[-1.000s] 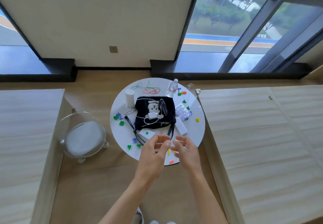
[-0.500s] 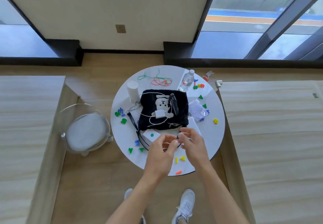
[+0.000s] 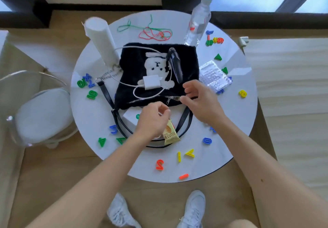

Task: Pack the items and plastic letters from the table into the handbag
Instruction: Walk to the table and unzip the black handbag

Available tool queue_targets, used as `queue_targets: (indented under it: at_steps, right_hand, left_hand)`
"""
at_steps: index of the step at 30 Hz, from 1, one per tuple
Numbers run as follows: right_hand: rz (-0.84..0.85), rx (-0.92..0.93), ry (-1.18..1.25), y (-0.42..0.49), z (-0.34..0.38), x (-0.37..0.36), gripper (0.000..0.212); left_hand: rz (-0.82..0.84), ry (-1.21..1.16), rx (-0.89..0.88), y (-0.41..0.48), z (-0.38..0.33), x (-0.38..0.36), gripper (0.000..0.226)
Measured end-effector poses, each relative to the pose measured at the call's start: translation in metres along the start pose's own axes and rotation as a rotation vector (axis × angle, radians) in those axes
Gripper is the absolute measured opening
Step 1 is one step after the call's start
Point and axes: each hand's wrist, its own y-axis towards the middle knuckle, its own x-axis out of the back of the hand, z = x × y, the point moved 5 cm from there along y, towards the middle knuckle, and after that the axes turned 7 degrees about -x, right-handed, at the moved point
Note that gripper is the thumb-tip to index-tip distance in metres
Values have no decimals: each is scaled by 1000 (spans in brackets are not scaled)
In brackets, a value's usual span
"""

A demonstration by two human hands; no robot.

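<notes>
- Left hand [image 3: 153, 119] grip pinching yellow snack packet [image 3: 170, 134], hanging just before the handbag [image 3: 158, 71].
- Right hand [image 3: 201, 101] grip narrow, fingertips at handbag's zipper [image 3: 170, 99].
- Plastic letters [image 3: 159, 164] scattered around handbag on surface [image 3: 236, 121].

A single head-worn camera looks steeply down from above the round white desk [image 3: 230, 139], close over it. It faces the window wall beyond the desk's far edge; the floor and the person's shoes [image 3: 193, 210] show below the near edge.
</notes>
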Motion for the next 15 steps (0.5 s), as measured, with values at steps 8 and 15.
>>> queue_targets:
  at_steps: [8,15]
  right_hand:
    - [-101,422,-575,53,-42,-60,49]
    - [-206,589,-780,75,-47,-76,41]
  left_hand:
    - [-58,555,-236,87,45,-41,22]
    - [-223,697,-370,110,49,-42,35]
